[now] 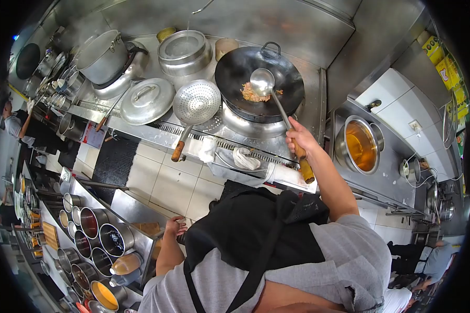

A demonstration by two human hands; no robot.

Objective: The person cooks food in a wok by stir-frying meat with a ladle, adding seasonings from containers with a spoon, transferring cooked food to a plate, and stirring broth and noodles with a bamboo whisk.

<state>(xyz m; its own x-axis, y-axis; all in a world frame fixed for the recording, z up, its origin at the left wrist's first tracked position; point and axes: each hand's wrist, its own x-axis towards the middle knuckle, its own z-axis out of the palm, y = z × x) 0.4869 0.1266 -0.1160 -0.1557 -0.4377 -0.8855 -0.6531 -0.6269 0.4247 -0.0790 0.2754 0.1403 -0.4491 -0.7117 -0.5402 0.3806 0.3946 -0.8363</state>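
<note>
1. Wok, round, black and metal, sits on the long silver metal stove, ahead of the person's right hand and a little to its left, well apart from the left hand.
2. Deep grey metal pot stands at the stove's far left.
3. Round silver metal bowl of amber liquid stands to the right of the right forearm.
4. Domed silver metal lid with a top handle lies between pot and strainer.
5. Round perforated metal strainer lies just left of the wok, its wooden handle jutting past the stove's front edge, on the left hand's side.
6. Long silver metal ladle reaches over the wok's rim, its cup above the food; whether they touch, I cannot tell.
7. Chopped orange-pink food lies low in the wok, partly hidden by the cup.
8. Crumpled white cloth rests at the stove's front edge, left of the ladle's wooden grip.
9. Right hand is closed around the ladle's handle; left hand has loosely parted fingers, with nothing visible in it.
</note>
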